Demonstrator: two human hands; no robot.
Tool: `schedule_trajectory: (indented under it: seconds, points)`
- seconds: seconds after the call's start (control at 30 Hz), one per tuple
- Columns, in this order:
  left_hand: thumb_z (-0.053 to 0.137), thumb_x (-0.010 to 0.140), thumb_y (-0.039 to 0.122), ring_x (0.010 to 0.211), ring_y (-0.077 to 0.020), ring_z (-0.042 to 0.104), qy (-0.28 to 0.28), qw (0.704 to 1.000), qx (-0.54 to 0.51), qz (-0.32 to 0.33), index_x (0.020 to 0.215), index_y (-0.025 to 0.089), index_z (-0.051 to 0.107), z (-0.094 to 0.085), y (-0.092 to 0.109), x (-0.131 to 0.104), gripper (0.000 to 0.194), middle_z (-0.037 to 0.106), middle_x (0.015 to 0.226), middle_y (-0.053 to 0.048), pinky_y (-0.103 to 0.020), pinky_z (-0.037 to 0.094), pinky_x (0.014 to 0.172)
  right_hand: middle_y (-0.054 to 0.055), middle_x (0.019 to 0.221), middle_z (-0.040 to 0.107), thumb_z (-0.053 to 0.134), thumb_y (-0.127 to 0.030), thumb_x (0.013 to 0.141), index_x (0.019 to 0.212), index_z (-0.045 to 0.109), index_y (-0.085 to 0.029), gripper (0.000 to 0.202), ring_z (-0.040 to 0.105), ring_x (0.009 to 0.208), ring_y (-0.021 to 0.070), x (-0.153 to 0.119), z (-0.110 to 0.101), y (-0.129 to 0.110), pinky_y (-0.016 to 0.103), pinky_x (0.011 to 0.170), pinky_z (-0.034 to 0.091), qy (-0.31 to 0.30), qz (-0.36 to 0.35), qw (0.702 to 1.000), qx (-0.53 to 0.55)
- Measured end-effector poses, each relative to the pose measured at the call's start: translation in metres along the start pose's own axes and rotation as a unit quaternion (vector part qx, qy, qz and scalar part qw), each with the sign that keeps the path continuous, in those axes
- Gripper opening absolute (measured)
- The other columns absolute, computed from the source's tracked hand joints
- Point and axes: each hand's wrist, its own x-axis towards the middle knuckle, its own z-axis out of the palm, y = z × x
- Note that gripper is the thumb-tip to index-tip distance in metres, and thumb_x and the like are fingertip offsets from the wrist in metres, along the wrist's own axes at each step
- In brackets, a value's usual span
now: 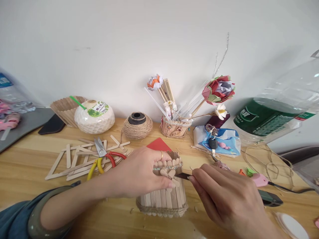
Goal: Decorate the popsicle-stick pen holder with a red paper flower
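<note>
My left hand point(147, 172) grips a small container made of craft sticks point(164, 198), lying on its side with twine around its lower edge and a band of shiny beads near the top. My left thumb presses on a flower of short wooden stick ends point(168, 174) on the container's front. From the right, my right hand point(221, 194) pinches a thin dark blade point(183, 175), its tip against or very near the flower. The far end of the blade is hidden in my fingers. A red paper piece point(159, 144) lies just behind the container.
Scissors point(101, 149) lie on loose craft sticks point(74, 166) at left. Behind stand a twine spool point(137, 126), a wrapped coconut point(94, 116) and a decorated pot with paper flowers point(174, 127). A tissue pack point(229, 141), large bottle point(266, 116), pink glue gun point(259, 180) and cord are at right.
</note>
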Motion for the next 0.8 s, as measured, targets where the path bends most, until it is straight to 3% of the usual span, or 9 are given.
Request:
schedule_trajectory:
  seconds: [0.3, 0.4, 0.53, 0.8]
  points:
    - [0.064, 0.075, 0.027, 0.077, -0.0169, 0.058, -0.017, 0.999, 0.032, 0.015, 0.088, 0.016, 0.066, 0.0023, 0.0019, -0.0005, 0.017, 0.067, 0.086, 0.001, -0.026, 0.041, 0.065, -0.002, 0.052, 0.042, 0.039, -0.011, 0.091, 0.060, 0.046, -0.019, 0.032, 0.034, 0.044, 0.0116, -0.0002, -0.0036, 0.0014, 0.030, 0.044, 0.022, -0.028, -0.010, 0.999, 0.035]
    - [0.064, 0.074, 0.027, 0.073, -0.0145, 0.055, -0.016, 0.999, 0.026, 0.021, 0.076, 0.016, 0.061, 0.0029, 0.0019, -0.0013, 0.011, 0.064, 0.080, 0.003, -0.024, 0.039, 0.062, -0.003, 0.052, 0.040, 0.039, -0.011, 0.091, 0.060, 0.044, -0.020, 0.032, 0.033, 0.043, 0.0117, -0.0011, -0.0052, 0.0018, 0.030, 0.044, 0.022, -0.030, -0.017, 0.999, 0.034]
    - [0.065, 0.073, 0.030, 0.064, -0.0124, 0.049, -0.015, 0.999, 0.042, 0.003, 0.066, 0.017, 0.053, 0.0041, 0.0014, -0.0005, 0.020, 0.055, 0.067, 0.005, -0.024, 0.035, 0.056, -0.002, 0.053, 0.041, 0.040, -0.010, 0.090, 0.061, 0.044, -0.020, 0.031, 0.034, 0.044, 0.0120, -0.0018, -0.0067, 0.0030, 0.030, 0.044, 0.022, -0.044, -0.026, 0.998, 0.032]
    - [0.064, 0.073, 0.033, 0.063, -0.0126, 0.045, -0.016, 0.999, 0.043, -0.003, 0.066, 0.017, 0.051, 0.0054, 0.0009, -0.0006, 0.022, 0.050, 0.064, 0.005, -0.023, 0.033, 0.054, -0.003, 0.052, 0.042, 0.040, -0.008, 0.086, 0.061, 0.043, -0.021, 0.028, 0.034, 0.043, 0.0124, -0.0001, -0.0090, 0.0024, 0.031, 0.044, 0.021, -0.057, -0.039, 0.997, 0.021]
